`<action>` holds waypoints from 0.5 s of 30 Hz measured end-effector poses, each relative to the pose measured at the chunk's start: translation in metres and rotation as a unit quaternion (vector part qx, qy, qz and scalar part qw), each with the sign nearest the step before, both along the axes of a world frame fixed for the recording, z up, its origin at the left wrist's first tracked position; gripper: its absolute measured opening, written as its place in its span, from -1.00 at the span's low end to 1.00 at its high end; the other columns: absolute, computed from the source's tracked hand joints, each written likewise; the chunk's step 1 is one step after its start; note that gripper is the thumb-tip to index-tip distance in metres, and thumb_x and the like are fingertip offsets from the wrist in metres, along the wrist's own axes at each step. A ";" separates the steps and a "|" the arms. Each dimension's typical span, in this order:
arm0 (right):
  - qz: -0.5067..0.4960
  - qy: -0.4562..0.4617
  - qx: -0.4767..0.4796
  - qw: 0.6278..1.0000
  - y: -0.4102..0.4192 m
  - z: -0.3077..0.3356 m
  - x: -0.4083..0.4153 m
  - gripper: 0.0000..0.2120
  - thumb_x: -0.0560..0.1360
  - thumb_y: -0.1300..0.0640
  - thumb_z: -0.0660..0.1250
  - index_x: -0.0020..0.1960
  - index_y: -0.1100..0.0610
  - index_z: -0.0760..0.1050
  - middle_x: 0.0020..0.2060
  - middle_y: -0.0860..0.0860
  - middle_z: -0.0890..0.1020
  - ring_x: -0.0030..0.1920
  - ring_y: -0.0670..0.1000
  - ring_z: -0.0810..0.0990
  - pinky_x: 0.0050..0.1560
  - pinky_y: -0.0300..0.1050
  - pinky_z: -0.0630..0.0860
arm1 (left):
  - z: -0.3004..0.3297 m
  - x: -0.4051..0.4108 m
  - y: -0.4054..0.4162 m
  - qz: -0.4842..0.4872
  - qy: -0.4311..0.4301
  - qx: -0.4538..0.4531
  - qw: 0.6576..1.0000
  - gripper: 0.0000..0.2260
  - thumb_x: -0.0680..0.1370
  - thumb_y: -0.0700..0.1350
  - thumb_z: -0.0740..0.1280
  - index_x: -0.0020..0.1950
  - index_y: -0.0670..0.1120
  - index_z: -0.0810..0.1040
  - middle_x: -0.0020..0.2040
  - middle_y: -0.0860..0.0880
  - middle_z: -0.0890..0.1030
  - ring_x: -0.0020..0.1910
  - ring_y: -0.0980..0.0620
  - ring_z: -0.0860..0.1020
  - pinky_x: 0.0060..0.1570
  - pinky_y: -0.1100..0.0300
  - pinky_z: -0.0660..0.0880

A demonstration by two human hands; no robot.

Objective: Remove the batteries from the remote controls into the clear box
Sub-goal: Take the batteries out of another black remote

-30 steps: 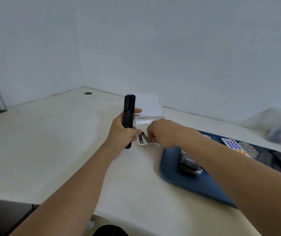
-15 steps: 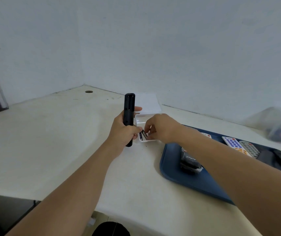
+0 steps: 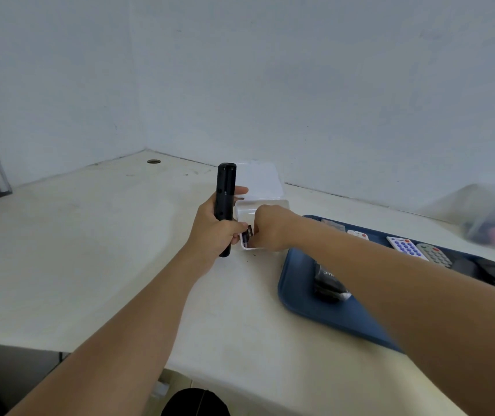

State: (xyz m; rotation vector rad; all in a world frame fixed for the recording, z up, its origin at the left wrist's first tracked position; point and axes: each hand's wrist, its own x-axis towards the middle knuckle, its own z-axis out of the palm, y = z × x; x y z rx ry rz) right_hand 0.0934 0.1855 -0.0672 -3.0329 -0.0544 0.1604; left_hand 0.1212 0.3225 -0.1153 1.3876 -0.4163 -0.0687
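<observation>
the left hand (image 3: 214, 232) is wrapped around a slim black remote control (image 3: 225, 202), holding it upright just left of the clear box (image 3: 265, 205), its top end well above the fist and its bottom end poking out below. the remote is plain, glossy and rounded at the top. the right hand (image 3: 270, 228) reaches into the near end of the box with its fingers curled down; from here i cannot tell whether it is pinching anything. beside its fingertips, dark batteries (image 3: 248, 234) lie in the box's near left corner. the box is shallow and see-through, its lid (image 3: 262, 181) standing open behind it. everything sits on a pale cream table (image 3: 90, 250) set into a corner of light grey walls, with a small round hole (image 3: 153, 161) near the corner. to the right, a dark blue tray (image 3: 300, 295) holds several more remotes, among them a white remote with blue buttons (image 3: 405, 247) and a grey remote (image 3: 435, 255).
</observation>
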 end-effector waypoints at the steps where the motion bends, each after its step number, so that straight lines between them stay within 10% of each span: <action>1: -0.001 -0.008 0.011 1.000 -0.001 -0.002 0.000 -0.57 0.52 0.04 0.34 -0.42 0.13 0.25 -0.49 0.01 0.31 -0.46 -0.01 0.27 -0.44 -0.18 0.24 | 0.000 0.000 0.000 0.000 -0.001 -0.001 1.000 -0.43 0.41 -0.56 0.32 0.19 0.04 0.63 -0.14 -0.06 0.56 -0.49 0.02 0.36 -0.44 0.21 0.41; 15: -0.043 -0.101 0.087 0.990 -0.007 -0.001 0.001 -0.63 0.50 0.19 0.37 -0.39 0.16 0.28 -0.47 0.01 0.38 -0.48 -0.05 0.34 -0.47 -0.20 0.26 | -0.007 0.007 -0.003 0.028 -0.003 -0.010 1.000 -0.48 0.45 -0.48 0.37 0.18 0.09 0.64 -0.10 0.06 0.62 -0.48 0.00 0.43 -0.40 0.17 0.49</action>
